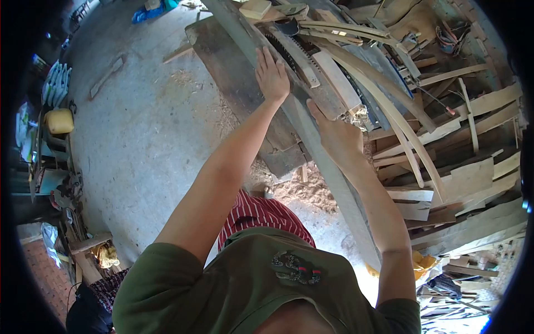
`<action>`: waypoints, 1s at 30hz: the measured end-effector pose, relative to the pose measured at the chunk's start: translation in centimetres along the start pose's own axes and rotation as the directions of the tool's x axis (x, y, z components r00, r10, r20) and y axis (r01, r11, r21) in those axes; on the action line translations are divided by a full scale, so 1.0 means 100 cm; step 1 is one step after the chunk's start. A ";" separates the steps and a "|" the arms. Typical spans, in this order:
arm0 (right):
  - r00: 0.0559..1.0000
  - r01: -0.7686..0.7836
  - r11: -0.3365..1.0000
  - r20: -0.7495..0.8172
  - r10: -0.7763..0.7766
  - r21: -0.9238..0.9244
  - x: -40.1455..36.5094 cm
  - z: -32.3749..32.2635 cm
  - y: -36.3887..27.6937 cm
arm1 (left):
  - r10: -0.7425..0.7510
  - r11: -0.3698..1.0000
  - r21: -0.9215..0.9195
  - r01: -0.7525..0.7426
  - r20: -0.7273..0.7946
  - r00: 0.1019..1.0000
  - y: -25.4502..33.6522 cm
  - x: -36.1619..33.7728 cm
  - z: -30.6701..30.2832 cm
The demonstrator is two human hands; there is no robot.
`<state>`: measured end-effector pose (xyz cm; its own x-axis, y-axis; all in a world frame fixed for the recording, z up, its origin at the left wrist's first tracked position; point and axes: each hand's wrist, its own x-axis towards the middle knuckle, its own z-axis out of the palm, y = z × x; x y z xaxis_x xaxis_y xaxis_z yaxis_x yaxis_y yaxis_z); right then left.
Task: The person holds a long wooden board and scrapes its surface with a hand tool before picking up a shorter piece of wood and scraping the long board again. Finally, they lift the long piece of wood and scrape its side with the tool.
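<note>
Board on bench, jerrycan left, timber right

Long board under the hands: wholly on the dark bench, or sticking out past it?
Sticking out. The long board runs past the near end of the dark bench, with sawdust showing beside that stretch.

Olive-green T-shirt with short sleeves, glittery emblem with red accents on the T-shirt's chest, red white-striped bottoms below its hem
</note>
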<state>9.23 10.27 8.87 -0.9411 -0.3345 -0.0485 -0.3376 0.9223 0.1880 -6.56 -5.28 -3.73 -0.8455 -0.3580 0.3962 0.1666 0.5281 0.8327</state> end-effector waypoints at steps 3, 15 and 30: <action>0.999 0.018 1.000 0.042 -0.019 0.008 -0.009 -0.002 0.007 | 0.005 1.000 0.022 -0.005 0.025 1.000 0.000 0.000 -0.004; 0.999 -0.039 0.998 0.039 0.037 0.040 0.006 0.000 -0.002 | 0.081 0.997 0.004 -0.082 0.054 0.995 -0.010 0.007 -0.013; 0.956 -0.245 0.969 0.175 0.236 0.031 0.067 -0.024 -0.043 | 0.468 0.802 0.279 -0.528 0.257 0.846 -0.111 0.194 -0.046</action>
<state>4.37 3.62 10.09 -0.9824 -0.0683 -0.1736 -0.0971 0.9818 0.1635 -22.46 -21.59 -3.49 -0.7672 0.1421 0.6255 0.4388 0.8275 0.3503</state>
